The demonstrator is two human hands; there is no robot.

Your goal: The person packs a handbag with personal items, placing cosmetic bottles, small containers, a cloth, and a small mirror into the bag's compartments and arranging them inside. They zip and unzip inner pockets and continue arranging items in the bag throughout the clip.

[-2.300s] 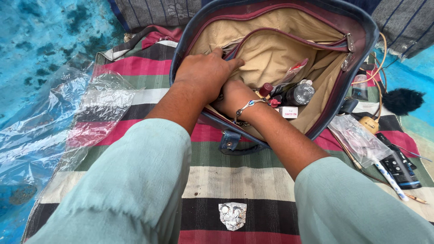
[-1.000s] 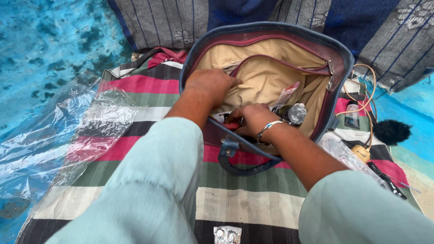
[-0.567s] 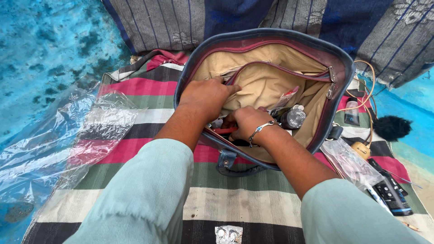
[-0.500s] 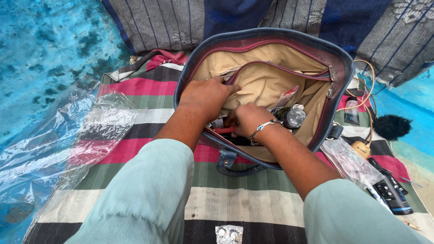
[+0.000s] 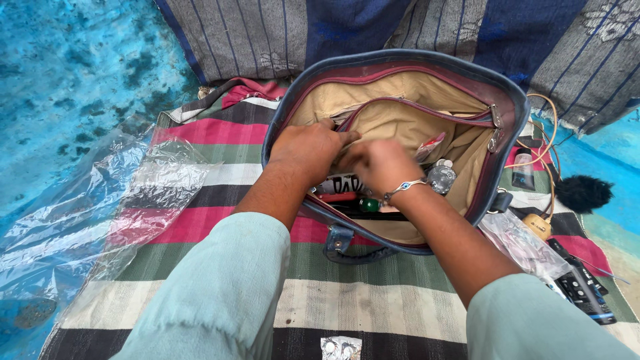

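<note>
Inside the open handbag (image 5: 393,80) on the striped mat (image 5: 220,187), your left hand (image 5: 310,150) and right hand (image 5: 380,167) rummage, fingers curled among its small items, grip unclear; next, single one item out.

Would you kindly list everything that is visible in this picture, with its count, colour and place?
handbag: one, dark blue with tan lining, open on the cloth at centre
small bottle: one, clear, inside the bag beside the right hand
red pen-like item: one, inside the bag under the hands
striped cloth: one, red, green, black and cream, under the bag
plastic sheet: one, clear, at the cloth's left edge
plastic pouch: one, clear, right of the bag
black fuzzy thing: one, far right
blister pack: one, silver, bottom edge
bracelet: one, silver, right wrist
left hand: in the bag's mouth
right hand: in the bag, blurred
</note>
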